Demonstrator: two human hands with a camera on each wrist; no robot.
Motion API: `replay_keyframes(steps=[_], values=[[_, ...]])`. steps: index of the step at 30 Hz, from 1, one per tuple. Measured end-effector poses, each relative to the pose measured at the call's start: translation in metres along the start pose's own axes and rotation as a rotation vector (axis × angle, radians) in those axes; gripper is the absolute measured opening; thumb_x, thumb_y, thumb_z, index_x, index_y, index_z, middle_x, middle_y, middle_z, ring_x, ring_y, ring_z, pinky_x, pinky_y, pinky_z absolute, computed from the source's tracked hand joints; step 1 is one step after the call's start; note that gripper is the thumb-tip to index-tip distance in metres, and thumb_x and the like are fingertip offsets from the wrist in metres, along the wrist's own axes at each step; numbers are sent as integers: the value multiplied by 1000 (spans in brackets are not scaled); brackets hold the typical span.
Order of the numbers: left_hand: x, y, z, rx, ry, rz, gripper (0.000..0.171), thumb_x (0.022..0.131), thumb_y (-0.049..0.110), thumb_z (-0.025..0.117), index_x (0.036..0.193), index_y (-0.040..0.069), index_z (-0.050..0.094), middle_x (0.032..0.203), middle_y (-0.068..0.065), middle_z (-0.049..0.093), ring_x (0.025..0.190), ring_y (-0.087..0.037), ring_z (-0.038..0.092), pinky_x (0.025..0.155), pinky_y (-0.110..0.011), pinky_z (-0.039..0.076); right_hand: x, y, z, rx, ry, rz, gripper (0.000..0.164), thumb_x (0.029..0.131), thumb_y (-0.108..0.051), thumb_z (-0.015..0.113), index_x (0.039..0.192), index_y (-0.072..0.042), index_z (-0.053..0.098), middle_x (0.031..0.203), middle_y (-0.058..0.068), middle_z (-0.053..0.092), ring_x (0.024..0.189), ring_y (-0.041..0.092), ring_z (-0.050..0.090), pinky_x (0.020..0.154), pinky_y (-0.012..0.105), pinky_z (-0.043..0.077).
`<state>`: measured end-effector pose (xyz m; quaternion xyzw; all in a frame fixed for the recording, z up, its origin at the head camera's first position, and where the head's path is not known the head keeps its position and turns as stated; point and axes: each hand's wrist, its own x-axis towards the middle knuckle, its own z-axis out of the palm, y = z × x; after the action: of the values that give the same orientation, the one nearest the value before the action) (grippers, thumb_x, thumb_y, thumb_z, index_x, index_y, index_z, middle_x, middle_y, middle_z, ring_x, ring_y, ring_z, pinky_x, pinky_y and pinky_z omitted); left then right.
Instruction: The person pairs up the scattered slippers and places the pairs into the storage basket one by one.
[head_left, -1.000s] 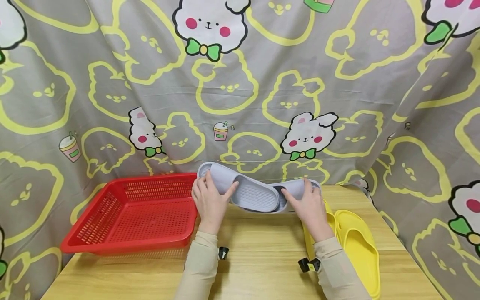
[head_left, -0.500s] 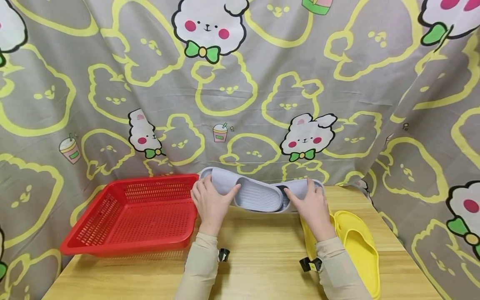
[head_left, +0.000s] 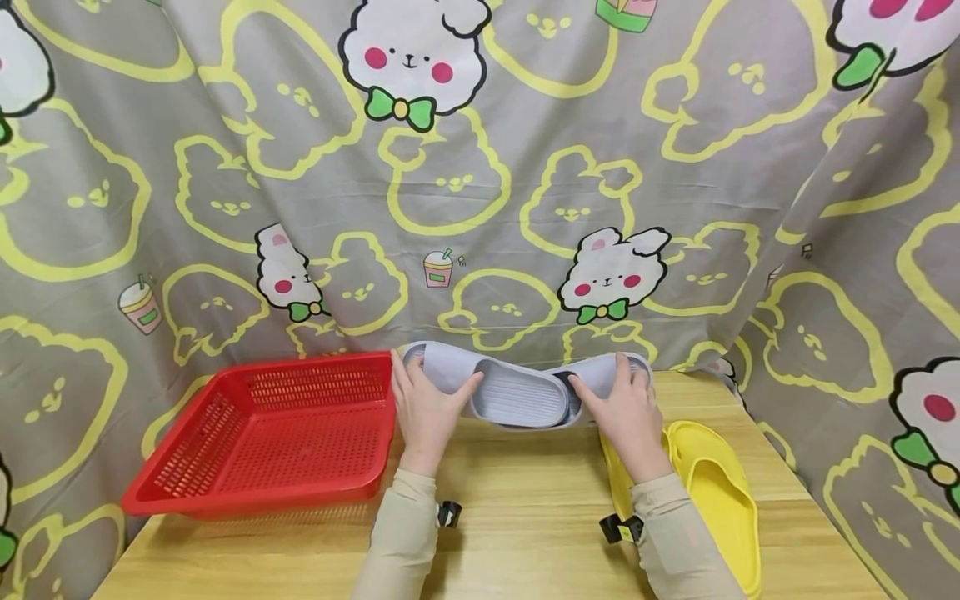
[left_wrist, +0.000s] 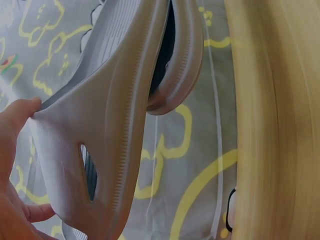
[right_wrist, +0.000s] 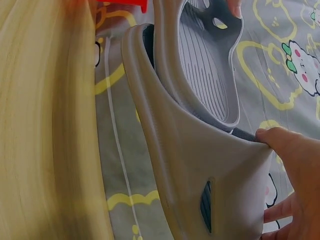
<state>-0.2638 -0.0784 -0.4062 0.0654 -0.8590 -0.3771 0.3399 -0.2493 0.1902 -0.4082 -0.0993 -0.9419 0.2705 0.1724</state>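
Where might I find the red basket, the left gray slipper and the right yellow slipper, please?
Red basket [head_left: 300, 450]: head view, on its perforated floor.
Left gray slipper [left_wrist: 90, 122]: left wrist view, on its strap.
Right yellow slipper [head_left: 723, 508]: head view, on its footbed.

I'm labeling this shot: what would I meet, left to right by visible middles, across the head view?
Red basket → left hand → leftmost gray slipper → right hand → rightmost yellow slipper.
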Motion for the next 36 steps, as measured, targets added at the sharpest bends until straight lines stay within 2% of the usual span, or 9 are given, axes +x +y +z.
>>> replay_keyframes(steps=[5,15,28,32,36], values=[[-1,1,0,2,-25,-31,105,62,70,77,132,-1,45,159,-24,19,145,-40,23,116,-55,28,0,1,1,-24,32,-3,104,80,-82,46,151,-9,27,133,31,43,113,52,50,84,64,43],[-2,2,2,-13,-45,-66,101,62,67,79,127,-2,42,160,-29,9,147,-45,18,119,-55,23,2,2,3,0,43,-13,103,81,-79,48,151,-6,27,132,32,43,116,51,48,91,62,43],[-2,6,0,18,-85,-151,105,59,75,75,128,3,42,160,-25,17,141,-44,23,113,-57,25,2,1,2,44,92,-16,100,82,-74,54,150,-5,29,129,34,44,116,50,47,92,61,43],[-3,6,0,37,-104,-152,110,59,76,74,136,5,38,154,-21,27,137,-42,25,110,-56,28,2,1,2,65,104,-17,99,82,-72,56,150,-5,30,129,33,44,115,50,46,94,61,43],[-4,7,-1,41,-125,-163,118,60,76,74,146,9,30,151,-18,31,134,-40,26,105,-57,31,1,1,2,81,120,-19,98,82,-71,58,149,-5,31,125,32,44,113,48,46,94,60,42]])
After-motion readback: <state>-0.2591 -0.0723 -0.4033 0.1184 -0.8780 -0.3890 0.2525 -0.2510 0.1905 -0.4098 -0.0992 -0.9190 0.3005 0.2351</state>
